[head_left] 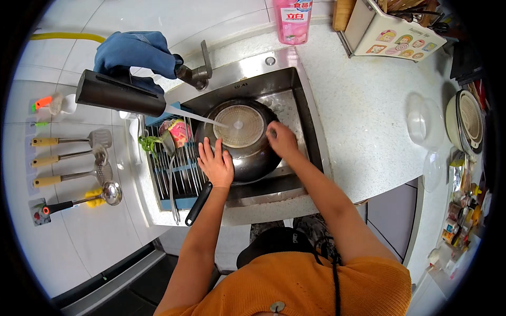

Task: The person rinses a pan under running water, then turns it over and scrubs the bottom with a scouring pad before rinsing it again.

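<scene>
A dark wok (253,166) lies upside down in the sink (311,118), its round base showing a pale dotted disc. The wok's black handle (199,204) points toward me past the sink's front left edge. My left hand (217,167) rests on the wok's near left side, fingers spread. At the right edge of the base is my right hand (282,139), its fingers curled in; what they hold, if anything, is hidden. Out of a black faucet spout (121,94) a stream of water (195,116) runs onto the base.
A blue cloth (134,52) hangs over the faucet. Left of the wok, a drying rack (184,203) holds greens (150,143) and a long metal utensil (172,184). A pink bottle (293,23) and a utensil holder (392,39) stand behind. Ladles and turners (68,160) hang left.
</scene>
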Action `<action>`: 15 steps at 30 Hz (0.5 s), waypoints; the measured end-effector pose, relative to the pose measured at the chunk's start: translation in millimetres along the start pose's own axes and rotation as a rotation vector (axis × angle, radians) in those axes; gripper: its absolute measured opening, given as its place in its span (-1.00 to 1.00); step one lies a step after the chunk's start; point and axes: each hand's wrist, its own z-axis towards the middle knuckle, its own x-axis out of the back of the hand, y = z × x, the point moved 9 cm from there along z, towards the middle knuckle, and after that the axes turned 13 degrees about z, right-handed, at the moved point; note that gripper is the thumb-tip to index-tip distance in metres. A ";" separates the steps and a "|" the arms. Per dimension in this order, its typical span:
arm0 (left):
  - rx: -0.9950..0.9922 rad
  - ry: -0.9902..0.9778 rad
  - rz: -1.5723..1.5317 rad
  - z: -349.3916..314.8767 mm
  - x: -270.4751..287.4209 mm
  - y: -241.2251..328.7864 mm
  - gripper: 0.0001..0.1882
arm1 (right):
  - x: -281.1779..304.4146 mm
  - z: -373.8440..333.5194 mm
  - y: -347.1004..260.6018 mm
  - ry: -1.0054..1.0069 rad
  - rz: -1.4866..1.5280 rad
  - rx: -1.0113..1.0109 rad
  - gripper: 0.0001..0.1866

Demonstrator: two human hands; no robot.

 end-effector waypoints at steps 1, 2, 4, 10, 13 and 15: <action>-0.002 0.002 0.002 -0.3 -0.4 -0.6 -0.57 | -10.9 -13.4 -16.0 -0.071 0.021 0.072 -0.89; -0.004 0.005 0.004 -0.6 -0.8 -1.6 -0.57 | -23.5 -32.3 -35.5 -0.141 0.043 0.144 -0.89; -0.009 0.001 0.009 -0.4 0.7 -1.7 -0.57 | -30.5 -45.3 -55.5 -0.214 0.049 0.227 -0.88; -0.006 0.000 0.022 0.0 0.9 0.4 -0.56 | 0.7 -7.4 -17.8 0.001 -0.090 0.090 -0.87; -0.007 0.008 0.016 0.5 0.8 0.3 -0.56 | -26.8 -32.0 -49.4 -0.102 -0.066 0.233 -0.81; -0.010 0.012 0.006 -0.5 0.5 -1.3 -0.56 | -32.1 -38.1 -64.1 -0.197 -0.058 0.299 -0.81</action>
